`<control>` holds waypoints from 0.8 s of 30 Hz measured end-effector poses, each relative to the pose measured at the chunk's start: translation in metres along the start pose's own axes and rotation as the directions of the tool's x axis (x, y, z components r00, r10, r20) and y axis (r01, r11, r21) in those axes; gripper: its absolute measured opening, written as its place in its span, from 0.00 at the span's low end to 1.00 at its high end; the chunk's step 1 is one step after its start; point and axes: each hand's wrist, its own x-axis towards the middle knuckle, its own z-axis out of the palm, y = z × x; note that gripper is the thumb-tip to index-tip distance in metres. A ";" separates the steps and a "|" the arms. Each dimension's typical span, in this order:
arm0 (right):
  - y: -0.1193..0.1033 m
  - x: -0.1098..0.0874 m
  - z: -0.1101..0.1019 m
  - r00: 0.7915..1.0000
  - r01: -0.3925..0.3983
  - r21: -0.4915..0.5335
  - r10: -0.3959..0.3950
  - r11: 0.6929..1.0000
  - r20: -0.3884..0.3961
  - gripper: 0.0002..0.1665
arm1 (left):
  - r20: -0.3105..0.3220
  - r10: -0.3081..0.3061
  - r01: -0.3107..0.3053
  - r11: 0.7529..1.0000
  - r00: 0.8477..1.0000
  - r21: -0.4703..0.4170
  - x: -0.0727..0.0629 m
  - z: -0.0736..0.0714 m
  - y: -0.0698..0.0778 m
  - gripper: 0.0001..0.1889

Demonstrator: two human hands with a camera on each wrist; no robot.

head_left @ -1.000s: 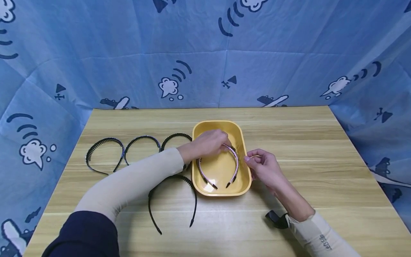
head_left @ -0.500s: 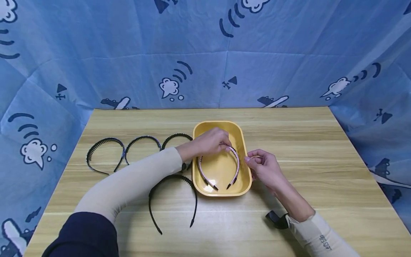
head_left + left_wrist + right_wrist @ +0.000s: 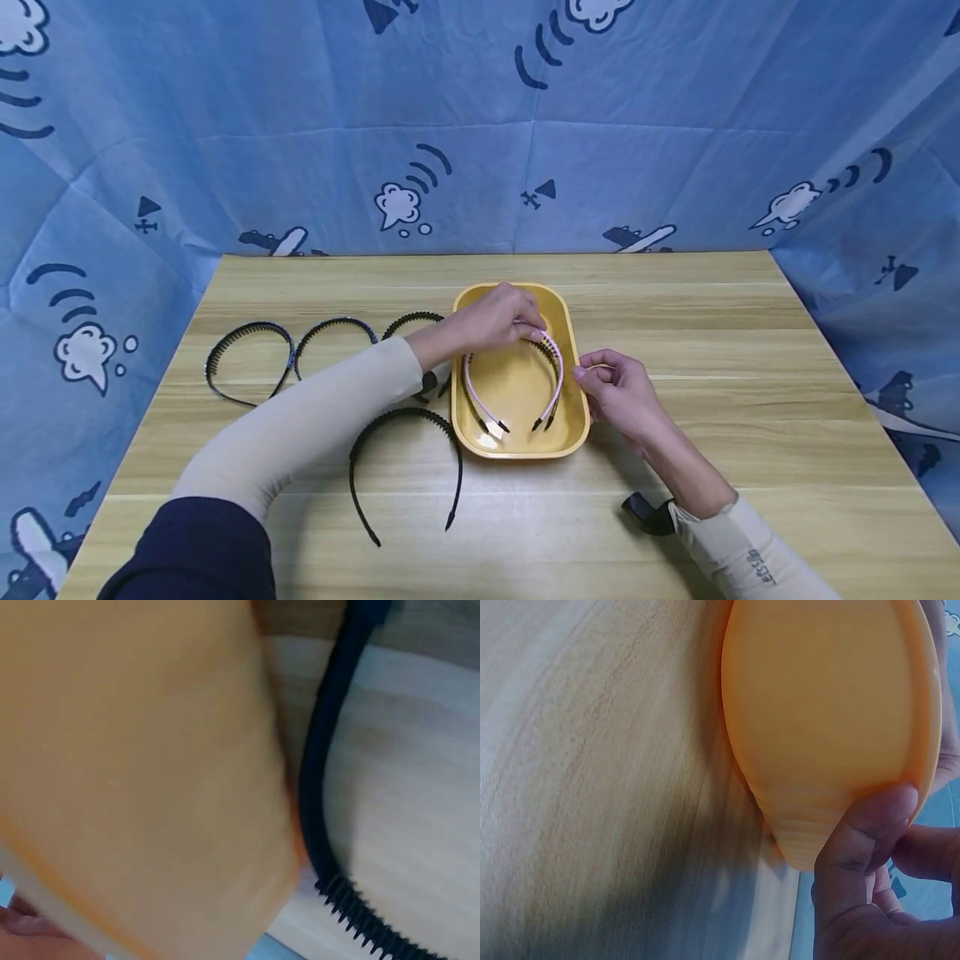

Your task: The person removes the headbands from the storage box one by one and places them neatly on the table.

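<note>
My left hand (image 3: 504,318) reaches over the yellow plastic tray (image 3: 521,455) and pinches a pink headband (image 3: 561,371) by the top of its arch. Its dark-tipped ends hang over the tray floor, and a dark toothed headband (image 3: 474,407) lies behind it in the tray. At the tray's right side my right hand (image 3: 617,392) holds the rim, its thumb (image 3: 889,810) against the outer wall in the right wrist view. The left wrist view shows the tray's outside and a black headband (image 3: 313,772) beside it; the left hand is out of that view.
Several dark headbands are left of the tray: a toothed one (image 3: 291,357) at far left, another (image 3: 337,322) beside it, and one (image 3: 412,316) partly behind the left forearm. A black headband (image 3: 352,475) lies in front. A blue printed curtain (image 3: 480,125) borders the wooden table (image 3: 712,333).
My left hand has risen and shifted slightly right with the pink headband, which now shows apart from the dark headband behind it. The right hand stays at the tray's side.
</note>
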 end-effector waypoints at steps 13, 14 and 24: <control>0.000 0.000 0.000 1.000 -0.007 0.001 0.007 1.000 -0.003 0.16 | -0.004 -0.003 0.003 1.000 1.000 0.021 -0.006 -0.014 0.005 0.10; 0.000 0.000 0.000 1.000 -0.007 0.000 0.007 1.000 -0.003 0.16 | -0.003 -0.005 0.005 1.000 1.000 0.021 -0.007 -0.015 0.006 0.10; 0.000 0.000 0.000 1.000 -0.006 -0.008 0.006 1.000 -0.006 0.17 | -0.048 0.022 -0.022 1.000 0.999 0.005 -0.020 -0.024 0.006 0.09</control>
